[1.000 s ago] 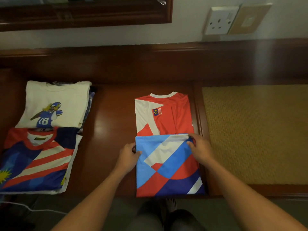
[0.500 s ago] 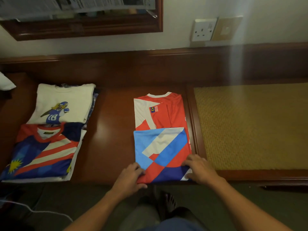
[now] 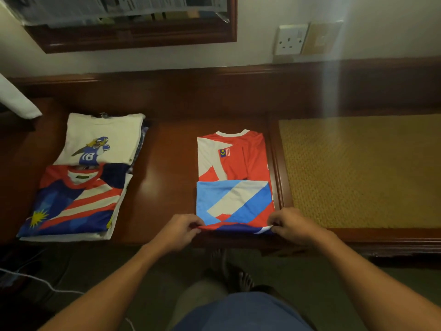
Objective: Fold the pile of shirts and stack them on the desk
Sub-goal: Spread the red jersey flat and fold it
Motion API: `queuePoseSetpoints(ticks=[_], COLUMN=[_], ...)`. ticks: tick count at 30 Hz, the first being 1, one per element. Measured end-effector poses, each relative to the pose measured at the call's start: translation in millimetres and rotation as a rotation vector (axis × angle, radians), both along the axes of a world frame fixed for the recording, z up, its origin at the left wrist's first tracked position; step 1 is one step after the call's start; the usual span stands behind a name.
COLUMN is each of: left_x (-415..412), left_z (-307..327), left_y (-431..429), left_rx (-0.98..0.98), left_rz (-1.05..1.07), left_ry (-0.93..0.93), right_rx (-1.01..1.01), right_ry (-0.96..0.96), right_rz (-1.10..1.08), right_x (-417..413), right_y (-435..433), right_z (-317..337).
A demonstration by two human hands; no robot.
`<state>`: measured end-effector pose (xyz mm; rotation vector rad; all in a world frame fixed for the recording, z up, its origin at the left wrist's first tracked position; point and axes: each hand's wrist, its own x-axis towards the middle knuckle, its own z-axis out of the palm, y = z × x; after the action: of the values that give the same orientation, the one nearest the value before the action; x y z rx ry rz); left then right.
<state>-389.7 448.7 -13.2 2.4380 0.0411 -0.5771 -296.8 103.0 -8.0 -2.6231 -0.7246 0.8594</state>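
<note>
Red jersey (image 3: 232, 163), 6 o'clock desk (image 3: 162, 187) edge: light, limp, slippery; left hand (image 3: 177, 231) and right hand (image 3: 294, 225) pinching near fold corners.

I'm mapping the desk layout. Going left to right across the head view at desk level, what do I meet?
Navy striped shirt → left hand → red jersey → right hand → woven mat. Both hands pinch the jersey's near corners. The white shirt spans much the same width as the navy one, so it is left out.
</note>
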Motion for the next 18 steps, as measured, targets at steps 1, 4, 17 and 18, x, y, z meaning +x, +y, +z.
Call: queuePoseSetpoints(ticks=[1,4,17,18], left_x=[3,20,155,167], left_z=[12,47,76,73], left_y=[4,17,62,63], left_rx=[-0.039,-0.107,-0.098,-0.095], left_rz=[0.022,0.090,0.294,0.301], left_ry=[0.004,-0.044,-0.277,-0.275], right_rx=[0.043,0.153,0.259,0.249], right_ry=[0.032,0.046,-0.105,-0.101], right_rz=[-0.027,-0.090,-0.419,-0.447], right_x=[7,29,148,158], right_y=[0,5,65,69], right_z=[9,39,85,82])
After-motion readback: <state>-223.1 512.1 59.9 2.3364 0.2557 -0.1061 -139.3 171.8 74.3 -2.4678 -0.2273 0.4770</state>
